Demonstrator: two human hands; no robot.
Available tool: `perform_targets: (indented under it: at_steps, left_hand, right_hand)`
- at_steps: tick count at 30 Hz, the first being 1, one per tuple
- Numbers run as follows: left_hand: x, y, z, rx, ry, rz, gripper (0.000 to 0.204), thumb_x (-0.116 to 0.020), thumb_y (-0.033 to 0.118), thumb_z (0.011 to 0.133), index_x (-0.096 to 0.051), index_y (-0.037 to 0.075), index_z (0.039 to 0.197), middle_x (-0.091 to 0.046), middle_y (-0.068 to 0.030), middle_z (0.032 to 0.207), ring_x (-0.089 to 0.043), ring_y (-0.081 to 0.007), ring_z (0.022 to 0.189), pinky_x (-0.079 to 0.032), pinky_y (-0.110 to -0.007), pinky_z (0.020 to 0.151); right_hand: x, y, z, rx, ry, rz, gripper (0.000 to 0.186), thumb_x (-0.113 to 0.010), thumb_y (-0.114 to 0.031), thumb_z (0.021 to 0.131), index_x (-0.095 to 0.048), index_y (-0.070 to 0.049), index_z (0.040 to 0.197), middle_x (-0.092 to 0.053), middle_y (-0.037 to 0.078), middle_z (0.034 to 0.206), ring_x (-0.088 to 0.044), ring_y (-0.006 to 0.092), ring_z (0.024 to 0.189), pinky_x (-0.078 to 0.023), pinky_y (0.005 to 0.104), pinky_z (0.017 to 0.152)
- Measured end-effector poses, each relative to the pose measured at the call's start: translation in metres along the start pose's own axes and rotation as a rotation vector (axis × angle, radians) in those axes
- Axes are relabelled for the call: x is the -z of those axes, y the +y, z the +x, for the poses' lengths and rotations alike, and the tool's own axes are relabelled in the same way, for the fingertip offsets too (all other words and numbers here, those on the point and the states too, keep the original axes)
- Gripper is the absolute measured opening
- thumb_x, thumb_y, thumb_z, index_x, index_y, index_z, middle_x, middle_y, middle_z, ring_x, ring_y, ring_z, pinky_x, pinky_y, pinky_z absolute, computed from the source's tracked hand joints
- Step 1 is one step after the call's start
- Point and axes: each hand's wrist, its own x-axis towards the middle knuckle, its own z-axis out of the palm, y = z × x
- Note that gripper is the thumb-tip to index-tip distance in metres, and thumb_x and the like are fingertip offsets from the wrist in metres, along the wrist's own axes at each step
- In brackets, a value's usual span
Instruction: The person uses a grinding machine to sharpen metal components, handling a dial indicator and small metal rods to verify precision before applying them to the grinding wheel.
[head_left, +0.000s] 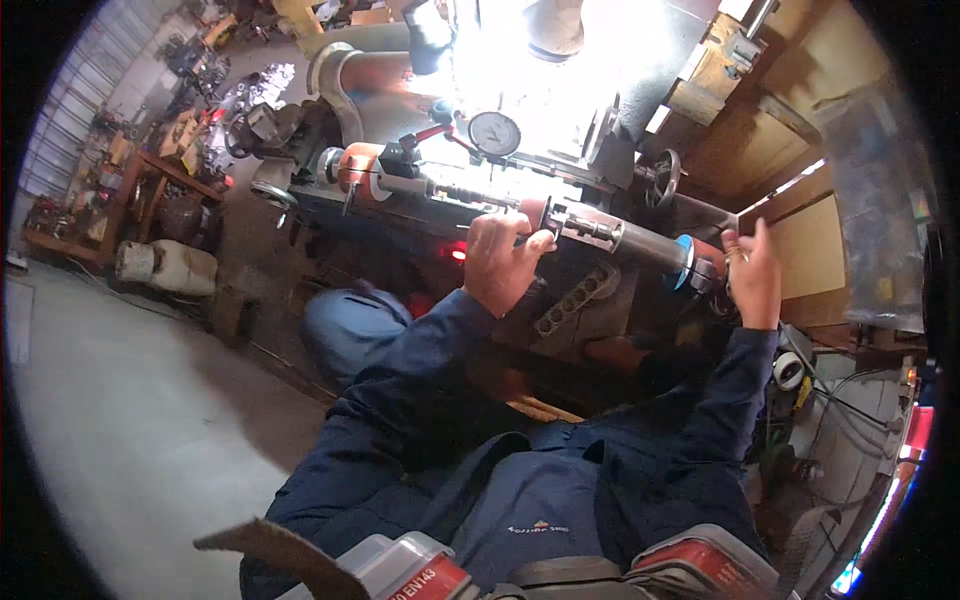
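Note:
A long metal bench machine (650, 245) with a round shaft runs across in front of me, under a bright light. My left hand (503, 262) is closed, fingers and thumb pinched at a red collar (535, 212) in its middle; the small part between the fingertips is hard to make out. My right hand (753, 280) is at the machine's right end, beside an orange housing (708, 262) with a blue ring (685, 262). Its thumb and index finger stand apart; the other fingers are partly hidden. A white dial gauge (495, 133) sits above the shaft on a jointed arm.
An orange housing (360, 170) holds the shaft's left end, near a handwheel (273, 192). Another handwheel (665, 178) stands behind the right side. A perforated metal strip (575, 300) lies below the shaft. At left are a gas cylinder (165, 268) and cluttered shelving.

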Motion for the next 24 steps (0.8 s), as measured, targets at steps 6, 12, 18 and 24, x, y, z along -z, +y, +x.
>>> perform_targets:
  at_steps: [6,12,18,24]
  left_hand:
    - [-0.001,0.001,0.004,0.007,0.034,-0.047,0.023,-0.080,0.014,0.074,-0.065,0.016,0.093,-0.053,-0.0041,0.091,-0.056,-0.0249,0.083,-0.044,-0.041,0.072]
    - [0.009,0.047,0.005,0.240,0.134,-0.121,0.015,-0.070,0.011,0.087,-0.066,0.008,0.101,-0.058,-0.0096,0.086,-0.061,-0.0216,0.062,-0.048,-0.031,0.054]
    - [0.017,0.053,0.026,0.445,0.141,-0.163,0.009,-0.067,0.007,0.090,-0.067,0.003,0.098,-0.063,-0.0109,0.085,-0.063,-0.0258,0.072,-0.051,-0.034,0.065]
    - [0.015,0.044,0.043,0.370,0.035,-0.057,0.008,-0.069,0.009,0.089,-0.068,0.003,0.094,-0.062,-0.0108,0.087,-0.062,-0.0270,0.077,-0.050,-0.036,0.068]
  right_hand:
    - [-0.013,0.032,0.012,0.072,-0.090,-0.134,0.044,-0.052,-0.025,0.097,-0.056,0.005,0.129,-0.064,0.031,0.115,-0.060,0.0463,0.110,-0.047,0.0505,0.094]
    - [-0.018,0.021,0.007,0.013,-0.027,-0.117,0.038,-0.051,-0.018,0.096,-0.058,0.001,0.128,-0.065,0.030,0.111,-0.062,0.0452,0.106,-0.051,0.0497,0.090]
    - [-0.033,0.026,-0.033,-0.016,0.256,-0.068,0.038,-0.048,-0.017,0.098,-0.055,0.003,0.129,-0.065,0.030,0.111,-0.064,0.0428,0.104,-0.054,0.0465,0.083]
    - [-0.066,0.034,-0.078,0.079,0.579,0.358,0.051,-0.040,-0.036,0.105,-0.048,0.003,0.137,-0.061,0.026,0.124,-0.064,0.0424,0.109,-0.052,0.0443,0.088]
